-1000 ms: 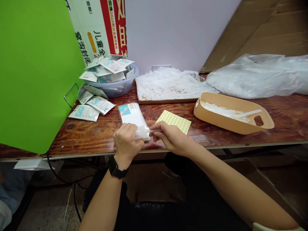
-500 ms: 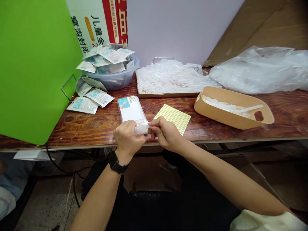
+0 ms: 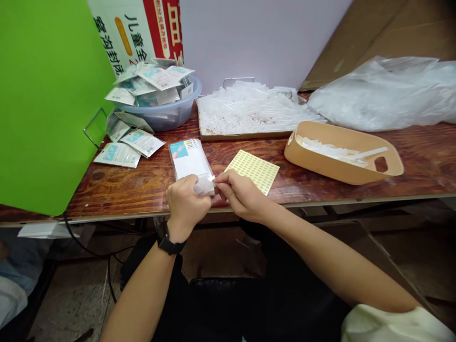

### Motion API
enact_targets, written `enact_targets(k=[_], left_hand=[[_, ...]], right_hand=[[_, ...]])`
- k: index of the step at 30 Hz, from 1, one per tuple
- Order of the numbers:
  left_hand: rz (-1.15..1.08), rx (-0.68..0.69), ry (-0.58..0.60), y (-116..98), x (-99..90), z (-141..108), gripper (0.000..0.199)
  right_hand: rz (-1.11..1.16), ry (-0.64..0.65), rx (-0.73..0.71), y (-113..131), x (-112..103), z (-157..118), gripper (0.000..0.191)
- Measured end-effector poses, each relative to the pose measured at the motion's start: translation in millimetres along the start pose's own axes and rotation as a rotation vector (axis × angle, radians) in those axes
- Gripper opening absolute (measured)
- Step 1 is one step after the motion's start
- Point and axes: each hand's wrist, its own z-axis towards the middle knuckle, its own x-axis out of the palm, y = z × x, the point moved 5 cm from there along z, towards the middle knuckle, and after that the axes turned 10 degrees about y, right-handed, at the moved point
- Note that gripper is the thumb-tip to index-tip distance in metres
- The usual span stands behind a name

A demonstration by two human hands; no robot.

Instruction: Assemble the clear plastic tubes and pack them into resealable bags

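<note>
My left hand (image 3: 185,204) is closed around a bundle of translucent plastic pieces (image 3: 204,185) at the table's front edge. My right hand (image 3: 240,195) pinches at the right end of this bundle, its thumb and forefinger pressed together; what exactly lies between them is too small to tell. Just behind my left hand lies a stack of clear packets with a white and teal card (image 3: 190,159). A yellow sheet of small oval stickers (image 3: 254,171) rests behind my right hand.
Packets fill a blue bowl (image 3: 166,116); others (image 3: 119,154) lie before it. A shallow tray (image 3: 242,137) holds white plastic pieces. An orange basket (image 3: 320,168) and a plastic bag (image 3: 384,102) are at the right. A green panel (image 3: 53,104) stands left.
The view has shifted slightly, so the table things appear a little higher and farther left. Both hands keep their hold near the same spot; my right fingers are slightly nearer the bundle.
</note>
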Motion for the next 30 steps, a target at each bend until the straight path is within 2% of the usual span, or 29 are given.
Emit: enact_targets(k=[4,10,16,23,30], left_hand=[[-0.042,-0.012,-0.010,2,-2.3,5,0.018],[-0.032,0.018,-0.021,1,-4.4,6,0.017],[-0.041,0.022,-0.021,1,-2.7,4,0.017],[0.052,0.053,-0.029,2,-0.9,4,0.016],[0.048,0.023,0.004,5,0.2,4,0.018]], right_hand=[[-0.008,0.066,0.016,4,-6,1,0.012],[0.055,0.039,0.095,-5,-10,0,0.006],[0.013,-0.057,-0.004,-2,-15,-2,0.011],[-0.253,0.023,-0.049,0,-5,3,0.028],[-0.146,0.027,-0.046,-3,-9,4,0.029]])
